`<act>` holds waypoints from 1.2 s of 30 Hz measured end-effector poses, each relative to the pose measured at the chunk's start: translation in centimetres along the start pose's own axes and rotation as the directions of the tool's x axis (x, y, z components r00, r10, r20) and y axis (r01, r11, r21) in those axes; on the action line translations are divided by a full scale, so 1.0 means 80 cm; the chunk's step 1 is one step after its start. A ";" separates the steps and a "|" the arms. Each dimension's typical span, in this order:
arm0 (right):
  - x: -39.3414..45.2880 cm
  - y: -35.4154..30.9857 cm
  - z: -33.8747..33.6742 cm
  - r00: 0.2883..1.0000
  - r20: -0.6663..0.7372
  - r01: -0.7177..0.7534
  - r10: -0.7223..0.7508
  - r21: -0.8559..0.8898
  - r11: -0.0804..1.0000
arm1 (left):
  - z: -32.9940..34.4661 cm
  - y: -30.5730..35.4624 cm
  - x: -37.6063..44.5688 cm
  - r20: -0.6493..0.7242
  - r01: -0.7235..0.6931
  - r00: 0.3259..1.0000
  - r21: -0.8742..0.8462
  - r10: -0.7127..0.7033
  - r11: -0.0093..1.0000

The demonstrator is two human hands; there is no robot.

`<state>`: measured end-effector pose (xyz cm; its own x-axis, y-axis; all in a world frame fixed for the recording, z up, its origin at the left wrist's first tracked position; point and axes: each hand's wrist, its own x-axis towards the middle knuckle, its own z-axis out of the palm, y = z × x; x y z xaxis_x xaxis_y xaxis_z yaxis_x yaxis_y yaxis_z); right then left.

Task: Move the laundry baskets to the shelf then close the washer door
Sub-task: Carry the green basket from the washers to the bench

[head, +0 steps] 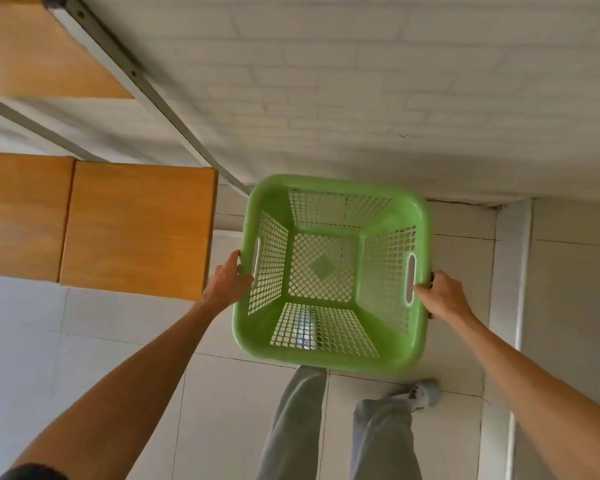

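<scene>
Left hand (227,277): fingers wrapped over the left rim of the green laundry basket (329,271) at the handle slot (256,256); fingertips curl under the rim and are hidden, thumb on the outside. Right hand (442,295): same clamp on the right rim, thumb lying beside the right handle slot (410,278), other fingers tucked under and out of sight. Both hands grasping the basket, one per side.

Basket is held in the air, mouth up, empty, mesh walls and mesh bottom with a solid diamond patch in the middle. Floor tiles (222,393) show through the mesh. A bright bluish patch behind the near wall, can't tell what it is.

Basket sits just right of the wooden shelf board (136,226), not touching it, not on it. A second wooden board (32,53) higher up at top left, cut off by the frame edge. Grey metal shelf post (146,88) runs diagonally between them, its foot hidden behind the basket's far corner.

White brick wall (361,81) behind. Below the basket: grey trouser legs (381,441) and one shoe (425,394); the other foot is hidden. Dark sleeve edge cropped at bottom left. Whole frame slightly motion-blurred.
</scene>
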<state>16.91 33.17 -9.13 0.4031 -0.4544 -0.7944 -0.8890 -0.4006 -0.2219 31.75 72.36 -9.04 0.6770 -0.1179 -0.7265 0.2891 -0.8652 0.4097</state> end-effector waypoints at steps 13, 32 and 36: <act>0.087 -0.072 0.069 0.999 -0.048 -0.010 0.006 -0.101 0.995 | -0.008 -0.063 0.120 -0.090 0.031 0.995 0.010 -0.030 0.999; -0.148 -0.122 -0.011 0.963 0.117 0.254 -0.245 -0.073 0.964 | -0.119 0.054 -0.068 0.156 -0.284 0.958 0.432 0.239 0.856; -0.258 -0.114 -0.047 0.955 0.066 0.292 -0.290 -0.021 0.956 | -0.123 0.128 -0.172 0.205 -0.425 0.905 0.492 0.373 0.760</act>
<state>17.55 43.20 11.40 0.6287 -0.2654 -0.7310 -0.7277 -0.5324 -0.4325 32.06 69.88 10.55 0.5819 -0.5292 -0.6175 -0.4005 -0.8474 0.3487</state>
